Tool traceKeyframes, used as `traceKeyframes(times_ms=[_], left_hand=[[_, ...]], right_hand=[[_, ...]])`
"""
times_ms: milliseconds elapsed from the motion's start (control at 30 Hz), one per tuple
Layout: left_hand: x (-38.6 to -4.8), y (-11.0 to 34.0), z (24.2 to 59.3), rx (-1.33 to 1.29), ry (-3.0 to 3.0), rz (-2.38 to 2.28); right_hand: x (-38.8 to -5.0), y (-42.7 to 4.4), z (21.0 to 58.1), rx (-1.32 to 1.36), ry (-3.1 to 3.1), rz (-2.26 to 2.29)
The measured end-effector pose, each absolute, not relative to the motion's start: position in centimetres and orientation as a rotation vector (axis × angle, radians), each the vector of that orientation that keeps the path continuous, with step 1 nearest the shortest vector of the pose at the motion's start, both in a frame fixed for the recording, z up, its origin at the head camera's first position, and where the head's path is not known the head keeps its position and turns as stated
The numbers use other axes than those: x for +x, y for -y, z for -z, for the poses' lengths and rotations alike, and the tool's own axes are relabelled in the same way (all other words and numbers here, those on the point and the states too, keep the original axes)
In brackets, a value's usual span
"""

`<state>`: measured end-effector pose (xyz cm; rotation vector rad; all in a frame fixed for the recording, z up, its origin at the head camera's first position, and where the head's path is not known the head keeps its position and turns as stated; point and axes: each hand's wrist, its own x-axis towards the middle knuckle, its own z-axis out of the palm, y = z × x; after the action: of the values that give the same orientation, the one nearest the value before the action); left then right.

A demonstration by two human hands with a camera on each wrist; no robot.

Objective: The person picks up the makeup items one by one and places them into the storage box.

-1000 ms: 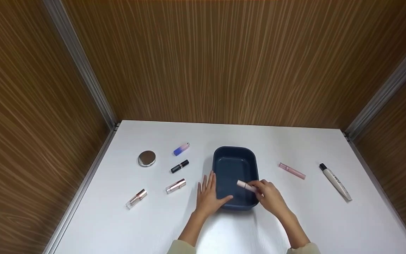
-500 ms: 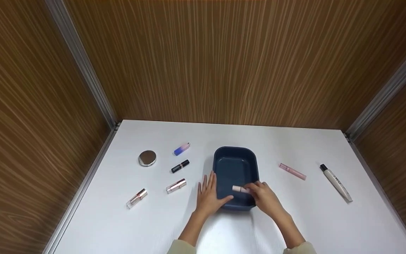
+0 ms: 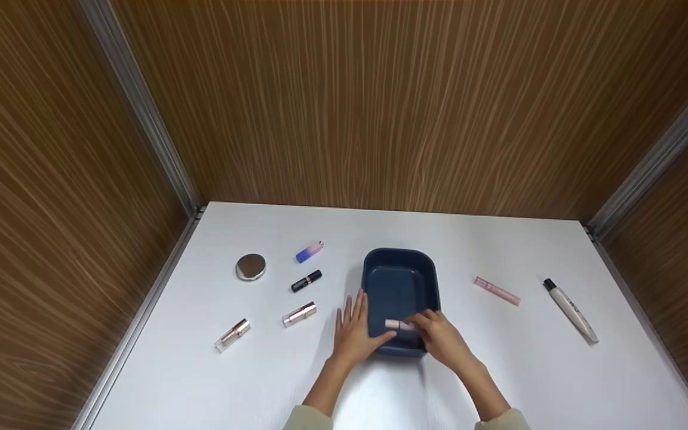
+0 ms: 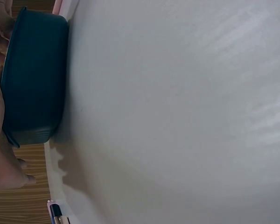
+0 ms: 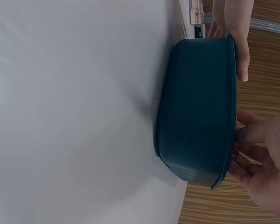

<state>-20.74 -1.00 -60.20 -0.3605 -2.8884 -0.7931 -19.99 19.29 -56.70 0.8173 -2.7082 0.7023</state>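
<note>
A dark blue rectangular bin [image 3: 401, 255] stands on the white table. My left hand [image 3: 354, 335] lies along its left rim with straight fingers, the thumb reaching over the near left corner. Over the bin's near end, my right hand [image 3: 441, 338] pinches a pale pink lipstick-like tube [image 3: 393, 323], which lies roughly level and low inside the walls. Whether the tube touches the bottom I cannot tell. From the right wrist view, the bin's teal-looking wall [image 5: 196, 107] hides the tube, and the right hand's curled fingers [image 5: 252, 135] dip past the rim.
Left of the bin lie a round compact [image 3: 251, 267], a blue-pink tube [image 3: 309, 252], a black lipstick [image 3: 306, 280] and two rose-gold clear tubes, a nearer one [image 3: 232, 335] and another [image 3: 299, 314]. To the right are a pink tube [image 3: 497, 291] and a white squeeze tube [image 3: 571, 310] with black cap.
My right hand has moved left and lower into the bin with the pale pink tube, which has turned more level. The left hand stays on the rim.
</note>
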Motion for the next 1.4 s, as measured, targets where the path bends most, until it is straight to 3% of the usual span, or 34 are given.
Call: traceKeyframes(times_ms=[1400], left_hand=[[-20.7, 0.9, 59.9, -0.35, 2.911, 0.762]], right_hand=[[-20.4, -20.7, 55.8, 0.636, 2.491, -0.854]])
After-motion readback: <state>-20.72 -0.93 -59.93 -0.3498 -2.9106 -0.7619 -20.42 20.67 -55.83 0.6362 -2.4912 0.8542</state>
